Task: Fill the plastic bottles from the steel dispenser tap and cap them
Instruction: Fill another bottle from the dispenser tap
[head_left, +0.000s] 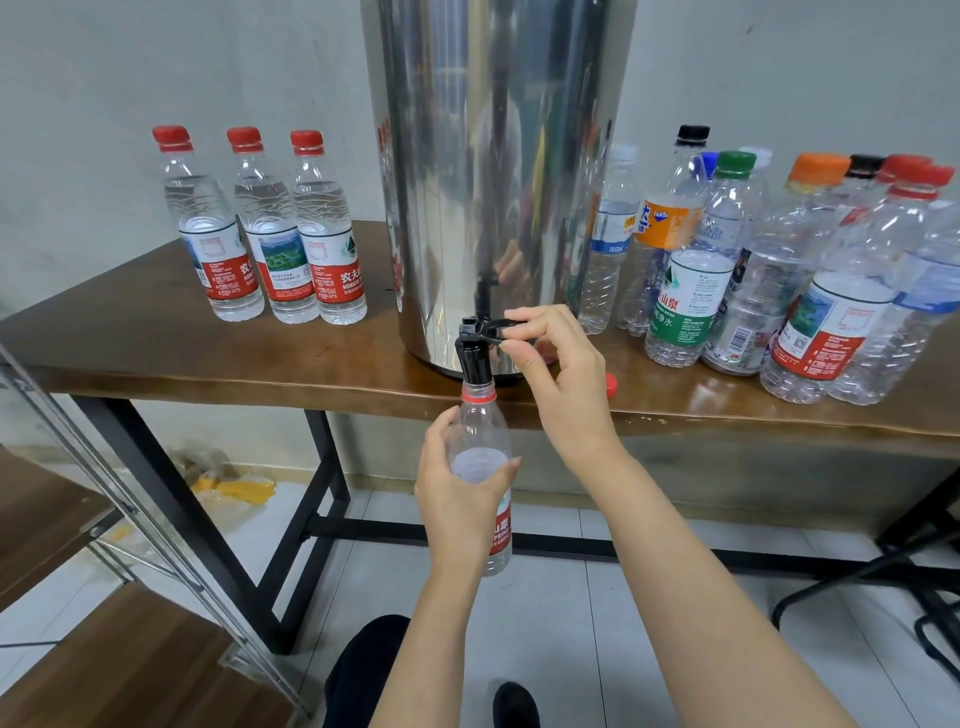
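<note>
While our left hand (460, 499) gripped the bottle (480, 431) under the tap (471, 359), right hand (563, 379) pinched its lever (492, 329): filling; next, release lever, cap.

The dispenser (493, 182) is standing in the middle of the bench (156, 343). Three capped bottles (270, 234) are standing in a row to its left, and a crowd of bottles (753, 270) is standing to its right. The tap (474, 353) is jutting out at the bench's front edge, with a bottle (480, 436) directly beneath it. A loose cap (611, 385) is lying on the bench right of the tap.
</note>
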